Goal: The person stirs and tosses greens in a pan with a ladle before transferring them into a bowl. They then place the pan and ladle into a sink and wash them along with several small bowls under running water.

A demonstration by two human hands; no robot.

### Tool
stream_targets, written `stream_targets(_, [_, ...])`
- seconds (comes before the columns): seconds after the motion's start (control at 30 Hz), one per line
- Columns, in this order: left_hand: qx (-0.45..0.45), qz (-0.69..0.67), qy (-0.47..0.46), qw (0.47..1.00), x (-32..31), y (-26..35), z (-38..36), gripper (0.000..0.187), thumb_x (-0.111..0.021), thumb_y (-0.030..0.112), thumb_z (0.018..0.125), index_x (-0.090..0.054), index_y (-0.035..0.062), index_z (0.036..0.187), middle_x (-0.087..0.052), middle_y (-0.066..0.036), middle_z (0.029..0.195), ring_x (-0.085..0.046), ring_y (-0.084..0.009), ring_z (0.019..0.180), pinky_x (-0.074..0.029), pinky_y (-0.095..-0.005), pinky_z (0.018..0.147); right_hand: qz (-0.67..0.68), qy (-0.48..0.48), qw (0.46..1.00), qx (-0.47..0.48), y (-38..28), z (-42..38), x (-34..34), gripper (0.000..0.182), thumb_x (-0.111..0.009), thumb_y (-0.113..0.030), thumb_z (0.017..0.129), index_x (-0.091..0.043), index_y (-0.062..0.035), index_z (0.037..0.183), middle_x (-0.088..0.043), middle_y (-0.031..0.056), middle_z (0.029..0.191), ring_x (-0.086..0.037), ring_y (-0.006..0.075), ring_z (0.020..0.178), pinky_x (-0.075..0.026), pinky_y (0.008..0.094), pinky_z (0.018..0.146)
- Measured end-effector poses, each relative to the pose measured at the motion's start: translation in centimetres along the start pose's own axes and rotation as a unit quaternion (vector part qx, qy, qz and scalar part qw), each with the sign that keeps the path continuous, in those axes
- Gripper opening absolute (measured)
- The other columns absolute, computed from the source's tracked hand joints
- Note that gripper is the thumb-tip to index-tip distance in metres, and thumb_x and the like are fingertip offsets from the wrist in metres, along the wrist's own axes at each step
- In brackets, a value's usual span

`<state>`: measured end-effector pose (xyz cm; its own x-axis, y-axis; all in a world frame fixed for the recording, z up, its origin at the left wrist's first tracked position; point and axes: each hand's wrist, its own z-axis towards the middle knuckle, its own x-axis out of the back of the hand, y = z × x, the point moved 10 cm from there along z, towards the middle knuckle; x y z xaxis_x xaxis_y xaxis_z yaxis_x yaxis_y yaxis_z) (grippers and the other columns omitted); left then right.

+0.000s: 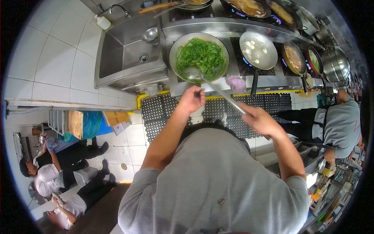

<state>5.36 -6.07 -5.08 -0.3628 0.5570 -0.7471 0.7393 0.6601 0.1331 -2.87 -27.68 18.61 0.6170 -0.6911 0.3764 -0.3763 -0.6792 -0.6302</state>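
Observation:
A wide pan (174, 46) full of chopped green leafy vegetables (200, 56) sits on the stove in front of me. My left hand (192, 100) is closed around the pan's short dark handle (197, 94) at its near side. In my right hand (258, 117) is the long metal handle of a ladle (224, 93). The ladle's bowl rests in the near part of the pan, against the greens. A crumpled pinkish-purple cloth (236, 83) lies on the stove's front edge, between the pan and my right hand.
Right of the greens, a pan of pale liquid with white pieces (255, 50) and two smaller pans (294, 58) (314, 60) stand over burners. A steel sink (117, 58) is at left. One person (341, 124) stands right; two others (48, 175) (74, 206) are lower left.

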Motion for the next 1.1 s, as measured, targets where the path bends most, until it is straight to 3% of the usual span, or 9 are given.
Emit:
stream_targets(0.1, [0.007, 0.010, -0.022, 1.000, 0.1, -0.6, -0.1, 0.023, -0.064, 0.021, 0.094, -0.061, -0.0001, 0.102, -0.058, -0.003, 0.083, -0.056, -0.0175, 0.073, -0.049, -0.0276, 0.061, -0.164, 0.160, 0.953, 0.197, 0.1, 7.0, -1.4, 0.058, -0.062, -0.013, 0.102, -0.047, -0.0064, 0.158, -0.076, 0.0235, 0.105, -0.076, 0.0271, 0.087, -0.058, 0.0364, 0.082])
stream_targets(0.2, [0.011, 0.007, -0.018, 1.000, -0.5, -0.2, -1.0, 0.022, -0.064, 0.021, 0.094, -0.061, 0.0004, 0.101, -0.057, -0.003, 0.082, -0.056, -0.0171, 0.072, -0.049, -0.0282, 0.061, -0.119, 0.183, 0.953, 0.208, 0.2, 5.9, -0.7, 0.058, -0.065, -0.017, 0.101, -0.049, -0.0067, 0.156, -0.072, 0.0317, 0.107, -0.071, 0.0471, 0.100, -0.055, 0.0451, 0.090])
stream_targets(0.33, [0.047, -0.029, 0.054, 0.997, -0.3, 0.1, -0.1, 0.017, -0.063, 0.018, 0.094, -0.060, 0.0024, 0.098, -0.055, -0.002, 0.079, -0.053, -0.0144, 0.068, -0.044, -0.0238, 0.054, -0.073, 0.071, 0.973, 0.205, 0.1, 2.9, 0.1, 0.057, -0.064, -0.015, 0.100, -0.050, -0.0028, 0.154, -0.068, 0.0333, 0.124, -0.069, 0.0449, 0.115, -0.053, 0.0434, 0.101])
stream_targets(0.37, [0.072, -0.035, 0.050, 0.996, -0.2, -0.1, 0.6, 0.015, -0.063, 0.017, 0.094, -0.058, 0.0036, 0.095, -0.054, -0.002, 0.078, -0.051, -0.0132, 0.065, -0.041, -0.0224, 0.050, -0.068, 0.079, 0.977, 0.188, 0.2, 4.1, -0.3, 0.057, -0.062, -0.014, 0.101, -0.048, -0.0016, 0.155, -0.070, 0.0293, 0.126, -0.073, 0.0355, 0.111, -0.053, 0.0380, 0.099])
stream_targets(0.5, [0.054, 0.079, -0.009, 0.995, 0.8, -1.5, 0.6, 0.018, -0.062, 0.010, 0.089, -0.048, 0.0088, 0.078, -0.045, 0.000, 0.069, -0.042, -0.0103, 0.055, -0.029, -0.0240, 0.041, -0.143, 0.150, 0.958, 0.199, 0.8, 7.5, 0.4, 0.055, -0.062, -0.015, 0.102, -0.049, -0.0020, 0.154, -0.066, 0.0317, 0.130, -0.068, 0.0456, 0.115, -0.052, 0.0431, 0.102])
stream_targets(0.63, [0.032, 0.092, 0.021, 0.995, 0.8, -5.1, -8.6, 0.018, -0.061, 0.010, 0.090, -0.050, 0.0080, 0.075, -0.048, -0.003, 0.067, -0.042, -0.0114, 0.053, -0.030, -0.0245, 0.042, -0.194, 0.049, 0.973, 0.116, -1.6, -5.9, 5.2, 0.060, -0.066, -0.009, 0.094, -0.054, -0.0093, 0.152, -0.071, 0.0288, 0.107, -0.073, 0.0419, 0.089, -0.056, 0.0424, 0.084])
stream_targets(0.67, [0.031, 0.063, 0.024, 0.997, 1.0, -5.2, -9.4, 0.016, -0.063, 0.011, 0.090, -0.052, 0.0068, 0.079, -0.051, -0.003, 0.070, -0.043, -0.0107, 0.054, -0.032, -0.0229, 0.041, -0.215, -0.004, 0.976, -0.009, -2.3, -8.7, 5.5, 0.058, -0.067, -0.008, 0.094, -0.056, -0.0081, 0.151, -0.074, 0.0249, 0.107, -0.073, 0.0410, 0.086, -0.057, 0.0441, 0.081])
stream_targets(0.73, [0.053, 0.057, 0.009, 0.997, 0.9, -4.6, -9.2, 0.017, -0.063, 0.011, 0.091, -0.052, 0.0065, 0.079, -0.050, -0.003, 0.070, -0.043, -0.0103, 0.054, -0.032, -0.0227, 0.041, -0.275, 0.050, 0.944, 0.178, -0.5, -9.7, 4.3, 0.061, -0.066, -0.010, 0.095, -0.051, -0.0089, 0.155, -0.074, 0.0217, 0.092, -0.072, 0.0390, 0.079, -0.057, 0.0505, 0.079])
stream_targets(1.1, [0.000, 0.189, -0.061, 0.980, -6.4, -3.2, -13.2, 0.017, -0.062, 0.015, 0.094, -0.053, 0.0090, 0.080, -0.045, 0.001, 0.066, -0.037, -0.0095, 0.051, -0.027, -0.0248, 0.043, -0.302, 0.319, 0.891, 0.112, 0.3, -2.5, 2.6, 0.066, -0.060, -0.014, 0.101, -0.039, -0.0139, 0.163, -0.070, 0.0248, 0.093, -0.070, 0.0419, 0.069, -0.060, 0.0520, 0.066])
